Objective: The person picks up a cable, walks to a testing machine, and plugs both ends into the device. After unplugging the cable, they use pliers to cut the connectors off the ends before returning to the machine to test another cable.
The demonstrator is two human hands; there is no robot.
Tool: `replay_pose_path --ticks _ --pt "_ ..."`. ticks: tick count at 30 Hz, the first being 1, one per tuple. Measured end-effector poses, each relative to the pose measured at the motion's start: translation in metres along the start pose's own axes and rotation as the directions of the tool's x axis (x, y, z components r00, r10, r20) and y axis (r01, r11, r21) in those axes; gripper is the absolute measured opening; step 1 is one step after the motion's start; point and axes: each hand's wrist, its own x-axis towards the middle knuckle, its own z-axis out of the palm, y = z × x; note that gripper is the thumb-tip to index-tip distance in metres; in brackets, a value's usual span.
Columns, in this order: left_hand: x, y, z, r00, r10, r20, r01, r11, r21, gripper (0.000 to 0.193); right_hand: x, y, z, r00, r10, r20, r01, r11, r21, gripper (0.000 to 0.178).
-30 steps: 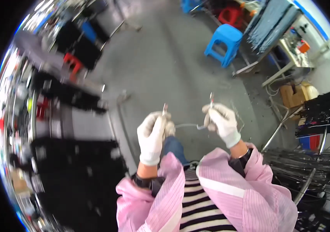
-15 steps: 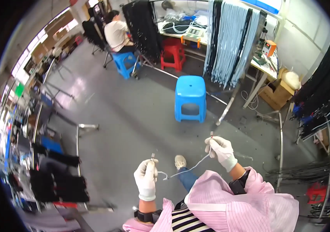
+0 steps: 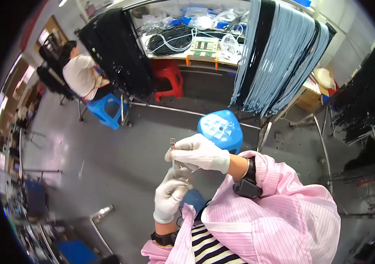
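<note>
Far left first: a seated co-worker (image 3: 81, 77) in a pale top sat on a low blue stool (image 3: 101, 109), and just beside hung a thick curtain of black cords (image 3: 116, 55). Next along, a red stool (image 3: 170, 80) stood by the bench (image 3: 201, 59).

Then centre stage! The gloved left hand (image 3: 170, 197) sat low, fingers curled, right below its partner; whether they gripped anything, I could not tell. Just above rose the small metal-tipped connector (image 3: 172, 142), pointing up, clear of the fingertips, with a touch of red at its base. And the right hand (image 3: 200, 152) had it, thumb and fingers pinched firmly around that base! A short pale length (image 3: 174, 164) showed between the hands, perhaps its lead.

The step in hand, I judged, was close handling of that connector, held up in plain sight; any move from there called for a steady pinch and the left fingers kept clear of the tip.

As for writing, nothing could be read on connector or gloves. The boxy device (image 3: 204, 45) with green panels on the bench carried marks too small to make out.

On to the right: a nearer blue seat (image 3: 222, 125) beyond the right hand, pale-blue cords (image 3: 280, 57) hanging above, and darker strands (image 3: 365, 94) at the far edge, no legible label on any.
</note>
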Motion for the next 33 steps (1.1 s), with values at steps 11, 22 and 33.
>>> replay_pose_path --ticks 11,22,33 --pt "0.245 -0.09 -0.21 0.913 -0.395 0.102 0.407 0.898 -0.164 0.021 0.22 0.018 -0.115 0.801 0.144 -0.581 -0.197 0.98 -0.029 0.026" --pt "0.42 -0.18 -0.25 0.829 -0.538 0.156 0.53 0.843 0.094 0.021 0.237 0.271 -0.348 0.286 0.163 -0.944 -0.761 0.638 -0.12 0.026" --pt "0.588 -0.216 -0.22 0.75 -0.586 0.308 0.512 0.808 0.291 0.023 0.247 0.152 -0.583 -0.28 -0.293 -0.914 -0.944 0.259 0.206 0.063"
